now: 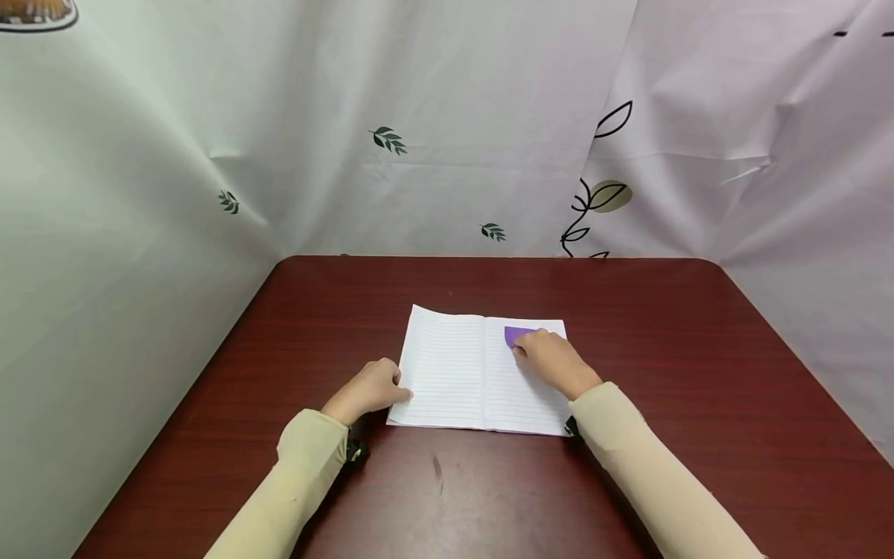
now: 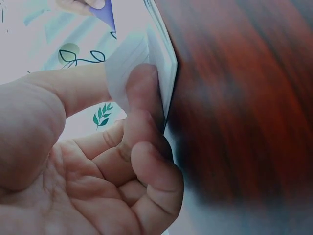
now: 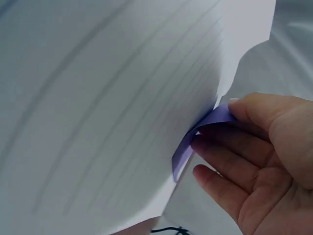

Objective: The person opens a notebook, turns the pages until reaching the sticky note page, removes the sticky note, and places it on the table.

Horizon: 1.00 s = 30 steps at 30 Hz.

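An open lined notebook (image 1: pixel 447 365) lies on the table, both of its visible pages blank. My left hand (image 1: pixel 369 388) grips the left edge of it, the thumb on top of the page and the curled fingers at the edge below, as the left wrist view shows. Over the upper part of the right page, my right hand (image 1: pixel 555 359) pinches a purple paper slip (image 1: pixel 515 334), which looks like a sticky note. In the right wrist view the purple slip (image 3: pixel 217 116) bends between thumb and fingers, with its far part lying against the page.
The reddish-brown wooden table (image 1: pixel 656 334) extends on all sides of the notebook. Behind it hangs a pale cloth (image 1: pixel 447 194) printed with leaves, and more cloth runs down both sides. Dark wrist devices (image 1: pixel 356 450) sit under the sleeves.
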Each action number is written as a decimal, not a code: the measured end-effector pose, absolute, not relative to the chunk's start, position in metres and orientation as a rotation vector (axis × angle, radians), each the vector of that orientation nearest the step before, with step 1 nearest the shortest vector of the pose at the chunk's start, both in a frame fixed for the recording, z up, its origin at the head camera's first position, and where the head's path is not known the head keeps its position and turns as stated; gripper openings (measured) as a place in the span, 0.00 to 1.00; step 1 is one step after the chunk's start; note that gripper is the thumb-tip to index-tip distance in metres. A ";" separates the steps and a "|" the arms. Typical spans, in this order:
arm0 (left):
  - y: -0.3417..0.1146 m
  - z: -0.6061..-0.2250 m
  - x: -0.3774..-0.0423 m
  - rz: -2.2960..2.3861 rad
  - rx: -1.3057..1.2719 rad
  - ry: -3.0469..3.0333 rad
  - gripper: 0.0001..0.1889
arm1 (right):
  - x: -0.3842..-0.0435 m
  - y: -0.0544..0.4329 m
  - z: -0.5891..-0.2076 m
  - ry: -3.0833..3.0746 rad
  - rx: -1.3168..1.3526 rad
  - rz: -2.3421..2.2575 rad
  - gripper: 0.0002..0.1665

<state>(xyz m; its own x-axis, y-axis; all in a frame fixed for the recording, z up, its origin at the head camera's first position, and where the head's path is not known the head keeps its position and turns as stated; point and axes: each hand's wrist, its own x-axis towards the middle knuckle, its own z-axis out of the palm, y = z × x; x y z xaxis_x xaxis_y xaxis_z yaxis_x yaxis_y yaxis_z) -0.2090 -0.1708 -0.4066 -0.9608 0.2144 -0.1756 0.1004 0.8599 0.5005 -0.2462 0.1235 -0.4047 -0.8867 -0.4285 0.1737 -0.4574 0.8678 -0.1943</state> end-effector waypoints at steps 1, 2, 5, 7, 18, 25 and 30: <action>-0.171 -0.407 -0.209 0.738 0.241 2.809 0.22 | -0.247 0.125 -0.405 -2.917 0.687 0.388 0.17; -0.171 -0.407 -0.209 0.737 0.243 2.812 0.22 | -0.248 0.126 -0.406 -2.914 0.684 0.420 0.17; -0.171 -0.407 -0.209 0.736 0.249 2.819 0.22 | -0.251 0.130 -0.407 -2.909 0.682 0.502 0.17; -0.171 -0.408 -0.209 0.738 0.255 2.823 0.23 | -0.252 0.132 -0.407 -2.910 0.676 0.561 0.14; -0.170 -0.406 -0.210 0.741 0.250 2.814 0.24 | -0.256 0.151 -0.405 -2.936 0.409 0.938 0.18; -0.170 -0.406 -0.209 0.742 0.249 2.810 0.23 | -0.259 0.166 -0.412 -2.865 0.095 1.425 0.22; -0.170 -0.407 -0.211 0.733 0.246 2.813 0.23 | -0.259 0.176 -0.416 -2.711 -0.104 1.763 0.24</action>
